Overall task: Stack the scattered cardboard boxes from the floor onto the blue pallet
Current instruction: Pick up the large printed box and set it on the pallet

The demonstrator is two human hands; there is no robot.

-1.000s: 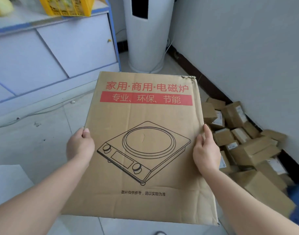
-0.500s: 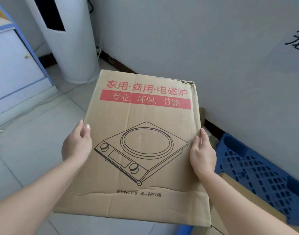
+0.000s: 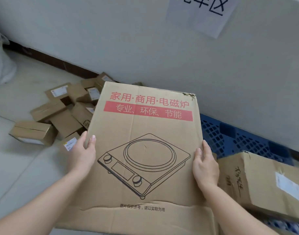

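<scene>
I hold a large flat cardboard box [image 3: 145,133] printed with red Chinese text and a line drawing of an induction cooker. My left hand [image 3: 82,153] grips its left edge, thumb on top. My right hand [image 3: 205,167] grips its right edge. The box hangs above the floor, its far right part over the near-left end of the blue pallet [image 3: 238,138], which lies along the wall. Another cardboard box [image 3: 257,182] with a white label and handwriting rests on the pallet at right. Several small cardboard boxes [image 3: 60,116] lie scattered on the floor to the left.
A grey wall [image 3: 145,39] with a dark skirting runs behind the pallet and the pile. A white paper sign [image 3: 204,12] with black characters hangs on it. The base of a white standing unit [image 3: 1,65] shows at far left. Pale floor tiles [image 3: 18,167] lie at left.
My view has swung right and down along the wall. The cabinet has left the frame, while the pallet, the box on it and the floor pile now show. Both hands keep their grip.
</scene>
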